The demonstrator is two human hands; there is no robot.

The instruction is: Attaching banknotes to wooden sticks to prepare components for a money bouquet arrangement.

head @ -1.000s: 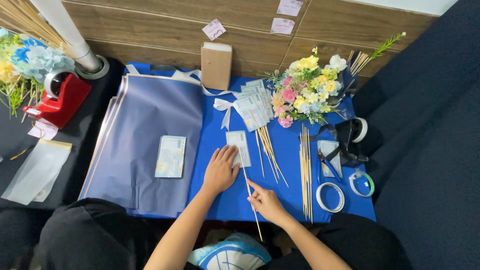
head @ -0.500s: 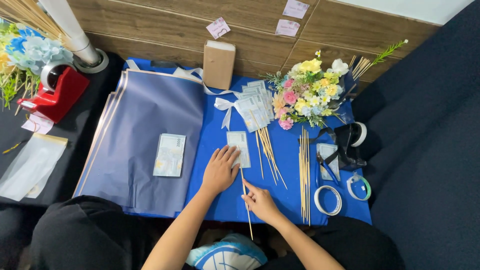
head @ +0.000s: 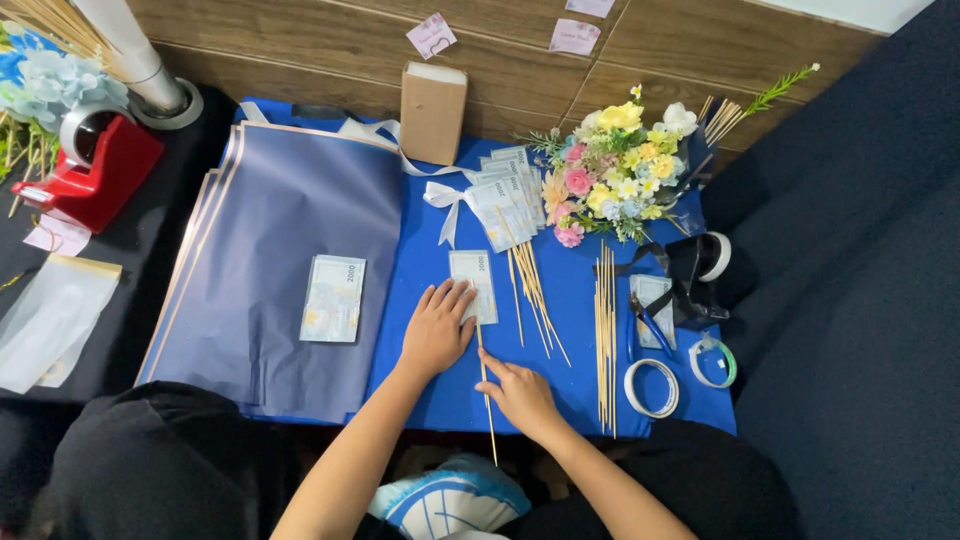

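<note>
My left hand lies flat, fingers spread, on the lower edge of a pale banknote on the blue table cover. My right hand pinches a thin bamboo skewer that runs from under the banknote down past the table's front edge. Loose skewers lie just right of the note. Farther right, a straight bundle of skewers lies beside them.
Dark blue wrapping paper covers the left half, with a stack of banknotes on it. A flower bouquet, a fan of banknotes with a white ribbon, a brown box, tape rolls, pliers and a red tape dispenser surround the work spot.
Both hands stay on the banknote and skewer; my right hand has slid slightly up along the skewer towards the note. The camera has shifted a little.
</note>
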